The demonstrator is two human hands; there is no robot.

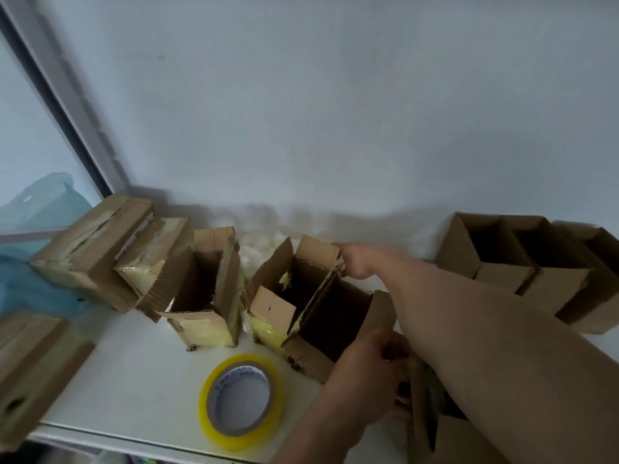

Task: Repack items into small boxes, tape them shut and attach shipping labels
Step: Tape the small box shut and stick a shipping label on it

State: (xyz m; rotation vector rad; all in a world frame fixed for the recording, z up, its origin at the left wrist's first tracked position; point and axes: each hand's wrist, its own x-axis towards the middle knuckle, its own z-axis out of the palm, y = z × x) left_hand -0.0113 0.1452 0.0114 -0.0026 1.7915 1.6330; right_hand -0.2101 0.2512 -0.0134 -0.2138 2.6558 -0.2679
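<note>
Several small cardboard boxes stand on a white table point(140, 380). My right hand point(355, 262) reaches across and pinches the top of a flap of the open box in the middle point(278, 306), which has yellow tape on its front. Against it stands a second open box point(338, 316) with a dark inside. My left hand point(371, 373) grips the edge of another cardboard box point(445, 440) at the bottom right; my right forearm hides most of that box. A roll of clear yellowish tape point(209, 396) lies flat near the table's front edge.
Two taped boxes point(90, 249) point(154, 259) lean at the back left beside an open box point(201, 289). Empty open boxes point(502, 259) line the back right. White packing filler point(258, 249) lies by the wall. A blue bag point(33, 286) and another box point(30, 363) sit left.
</note>
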